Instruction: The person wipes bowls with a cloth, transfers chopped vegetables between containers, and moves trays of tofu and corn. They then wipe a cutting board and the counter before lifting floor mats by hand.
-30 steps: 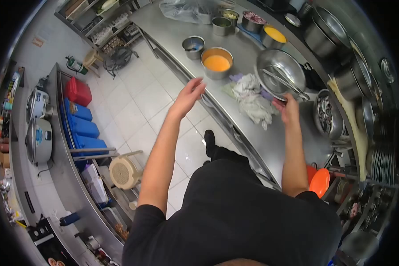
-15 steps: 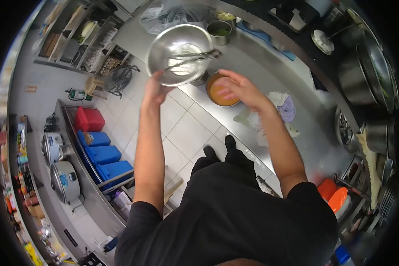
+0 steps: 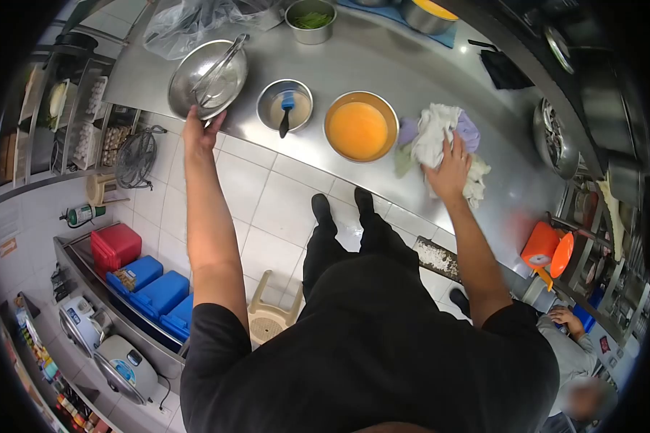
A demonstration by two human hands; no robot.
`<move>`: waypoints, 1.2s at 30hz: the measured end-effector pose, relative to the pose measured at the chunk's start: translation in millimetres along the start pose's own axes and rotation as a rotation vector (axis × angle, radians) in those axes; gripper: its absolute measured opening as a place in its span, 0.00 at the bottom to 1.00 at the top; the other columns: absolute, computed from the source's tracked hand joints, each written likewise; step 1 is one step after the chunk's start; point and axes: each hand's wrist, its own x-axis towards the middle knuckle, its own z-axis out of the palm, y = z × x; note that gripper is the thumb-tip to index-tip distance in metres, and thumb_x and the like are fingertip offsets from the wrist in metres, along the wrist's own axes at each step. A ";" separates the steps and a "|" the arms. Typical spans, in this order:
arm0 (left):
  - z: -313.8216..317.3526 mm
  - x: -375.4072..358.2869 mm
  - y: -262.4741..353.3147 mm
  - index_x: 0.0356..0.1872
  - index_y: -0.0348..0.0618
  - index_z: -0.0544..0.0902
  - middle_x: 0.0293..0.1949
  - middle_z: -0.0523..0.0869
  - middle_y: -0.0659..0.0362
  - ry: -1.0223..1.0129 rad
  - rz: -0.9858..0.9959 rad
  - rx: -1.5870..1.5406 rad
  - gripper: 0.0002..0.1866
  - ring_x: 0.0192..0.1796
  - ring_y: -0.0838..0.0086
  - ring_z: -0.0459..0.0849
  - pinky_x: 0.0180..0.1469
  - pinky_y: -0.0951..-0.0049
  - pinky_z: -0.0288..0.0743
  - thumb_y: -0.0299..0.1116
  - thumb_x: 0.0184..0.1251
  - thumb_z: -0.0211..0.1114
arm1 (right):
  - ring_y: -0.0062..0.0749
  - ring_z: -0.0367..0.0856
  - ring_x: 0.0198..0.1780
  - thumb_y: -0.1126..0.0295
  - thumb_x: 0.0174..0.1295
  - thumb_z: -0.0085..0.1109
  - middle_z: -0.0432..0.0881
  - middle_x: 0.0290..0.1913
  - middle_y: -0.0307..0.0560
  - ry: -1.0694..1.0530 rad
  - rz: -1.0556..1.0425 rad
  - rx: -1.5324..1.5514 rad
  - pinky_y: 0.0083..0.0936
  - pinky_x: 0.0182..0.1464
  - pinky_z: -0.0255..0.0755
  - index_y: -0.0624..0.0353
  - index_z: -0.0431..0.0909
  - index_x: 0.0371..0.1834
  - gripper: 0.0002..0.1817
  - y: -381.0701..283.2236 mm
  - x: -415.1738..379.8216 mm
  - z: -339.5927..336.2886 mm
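My left hand (image 3: 203, 130) is closed on the near rim of a steel mixing bowl (image 3: 183, 88) at the table's edge. A metal whisk (image 3: 220, 70) leans inside the bowl, its handle over the far rim. My right hand (image 3: 451, 172) lies on a heap of white and purple cloths (image 3: 437, 128), fingers stretched out and apart. Between my hands stand a pan of orange liquid (image 3: 360, 130) and a smaller steel bowl (image 3: 266, 119). A blue-headed brush with a black handle (image 3: 287, 115) rests in the smaller bowl.
The steel table (image 3: 383, 61) carries a pot of chopped greens (image 3: 312, 22) and a clear plastic bag (image 3: 188, 25) at the back. An orange scale (image 3: 539, 247) sits at right. A plastic stool (image 3: 271, 317) stands behind me. Another person (image 3: 567, 346) is at lower right.
My left hand has brought the mixing bowl with the whisk down to the table's edge at left. My right hand has moved from over the orange liquid to the cloths.
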 end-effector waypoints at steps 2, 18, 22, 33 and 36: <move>-3.5 1.2 -4.0 0.74 0.36 0.63 0.73 0.65 0.41 -0.035 0.021 0.008 0.32 0.70 0.49 0.74 0.64 0.43 0.83 0.47 0.81 0.57 | 0.53 0.63 0.74 0.48 0.52 0.72 0.65 0.77 0.49 0.064 -0.019 -0.037 0.56 0.73 0.55 0.50 0.69 0.76 0.45 -3.1 43.7 23.0; 9.6 -163.9 -29.6 0.75 0.38 0.62 0.70 0.69 0.47 0.230 0.247 0.133 0.31 0.66 0.55 0.76 0.65 0.54 0.75 0.42 0.77 0.58 | 0.43 0.78 0.68 0.39 0.65 0.60 0.83 0.64 0.47 -0.382 -0.093 0.355 0.37 0.67 0.70 0.44 0.78 0.68 0.33 -80.9 276.8 29.6; 44.3 -185.3 -29.2 0.70 0.41 0.69 0.64 0.76 0.52 0.141 0.433 0.221 0.28 0.63 0.61 0.78 0.60 0.60 0.77 0.41 0.75 0.61 | 0.37 0.83 0.60 0.48 0.70 0.60 0.86 0.59 0.43 -0.207 -0.073 0.756 0.32 0.61 0.75 0.48 0.79 0.67 0.27 -65.8 258.8 -29.7; 278.4 -96.3 -115.8 0.71 0.60 0.76 0.74 0.70 0.45 -0.812 0.931 1.468 0.35 0.72 0.52 0.75 0.71 0.59 0.71 0.38 0.60 0.74 | 0.50 0.81 0.61 0.52 0.61 0.71 0.83 0.56 0.56 -0.141 -0.191 0.311 0.40 0.62 0.75 0.53 0.77 0.65 0.31 -57.2 143.1 15.2; 313.0 -66.5 -149.8 0.75 0.67 0.72 0.82 0.58 0.49 -0.820 0.889 1.966 0.42 0.78 0.47 0.65 0.75 0.57 0.67 0.41 0.55 0.76 | 0.50 0.83 0.53 0.53 0.61 0.72 0.85 0.50 0.54 -0.189 -0.075 0.472 0.38 0.56 0.75 0.55 0.80 0.57 0.26 -52.3 120.4 8.4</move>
